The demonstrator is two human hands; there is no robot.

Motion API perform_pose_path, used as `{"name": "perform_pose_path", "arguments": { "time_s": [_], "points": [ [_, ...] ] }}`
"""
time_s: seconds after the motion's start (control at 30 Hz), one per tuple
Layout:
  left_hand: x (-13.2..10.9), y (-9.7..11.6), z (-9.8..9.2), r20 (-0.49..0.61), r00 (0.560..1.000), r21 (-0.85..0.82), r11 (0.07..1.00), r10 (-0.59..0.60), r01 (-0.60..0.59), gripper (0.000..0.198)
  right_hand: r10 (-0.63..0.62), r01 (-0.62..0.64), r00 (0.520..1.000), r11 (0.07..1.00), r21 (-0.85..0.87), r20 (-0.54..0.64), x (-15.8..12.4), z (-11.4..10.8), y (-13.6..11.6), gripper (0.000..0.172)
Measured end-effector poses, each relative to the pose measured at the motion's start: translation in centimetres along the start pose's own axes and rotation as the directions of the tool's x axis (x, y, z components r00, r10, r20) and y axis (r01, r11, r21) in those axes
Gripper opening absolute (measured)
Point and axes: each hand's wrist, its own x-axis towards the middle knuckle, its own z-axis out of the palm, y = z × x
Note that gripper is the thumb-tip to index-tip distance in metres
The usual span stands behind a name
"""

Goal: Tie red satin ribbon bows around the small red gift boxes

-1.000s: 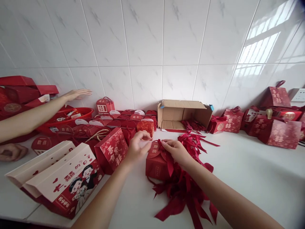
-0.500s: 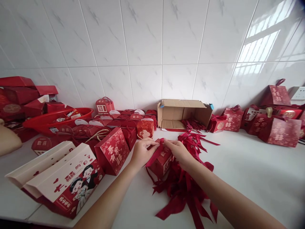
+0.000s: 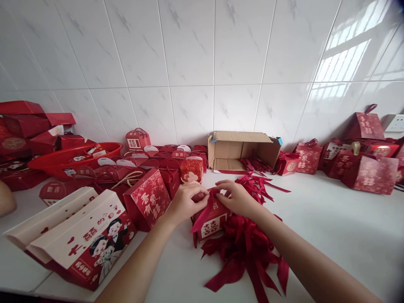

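Between my hands stands a small red gift box (image 3: 211, 227) with a cream panel of gold-edged red characters on its front. A dark red ribbon (image 3: 204, 213) is at its top, one end hanging over the front. My left hand (image 3: 190, 201) pinches the ribbon at the top left of the box with thumb and forefinger. From the right, my right hand (image 3: 237, 197) has its fingers closed on the ribbon at the same spot; the knot area is partly hidden by the fingers. A heap of loose red ribbons (image 3: 249, 248) lies just right of the box.
Open cardboard box (image 3: 243, 139) with ribbons stands against the tiled wall. Red gift boxes (image 3: 369, 174) line the right side. To the left are cream-topped boxes (image 3: 85, 235), a red box (image 3: 148, 198) and a red basin (image 3: 50, 162). Someone's arm (image 3: 6, 200) shows at the left edge.
The small box has turned so its cream front panel faces me more. My right hand has shifted a little, its fingers lifted and curled. The other person's arm has drawn back leftward.
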Motion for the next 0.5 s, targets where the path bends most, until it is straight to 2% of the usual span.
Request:
{"name": "perform_pose_path", "arguments": {
  "time_s": [0.07, 0.17, 0.33, 0.43, 0.5],
  "points": [
    [0.0, 0.0, -0.2, 0.019, 1.0, -0.005, 1.0, -0.015, 0.015, 0.008, -0.05, 0.05, 0.998, 0.999, 0.006, -0.04, 0.0, -0.1, -0.2, 0.014],
    [0.1, 0.0, -0.5, 0.044, 0.998, -0.012, 0.999, -0.05, 0.051, 0.008, -0.082, 0.081, 0.994, 0.997, -0.019, -0.075, 0.0, -0.6, -0.6, 0.011],
    [0.2, 0.1, -0.9, 0.031, 0.999, 0.016, 0.999, -0.045, 0.044, 0.005, -0.082, 0.082, 0.996, 0.997, 0.003, -0.028, -0.4, -1.3, -1.3, 0.01],
    [0.3, 0.1, -1.0, 0.029, 0.999, 0.044, 0.998, -0.036, 0.034, 0.005, -0.124, 0.125, 0.992, 0.991, 0.045, -0.009, -0.6, -0.7, -1.4, 0.01],
    [0.2, 0.1, -0.9, 0.043, 0.998, 0.041, 0.998, -0.045, 0.043, 0.005, -0.157, 0.159, 0.987, 0.985, 0.062, -0.041, -0.7, 0.1, -1.4, 0.008]
  ]
}}
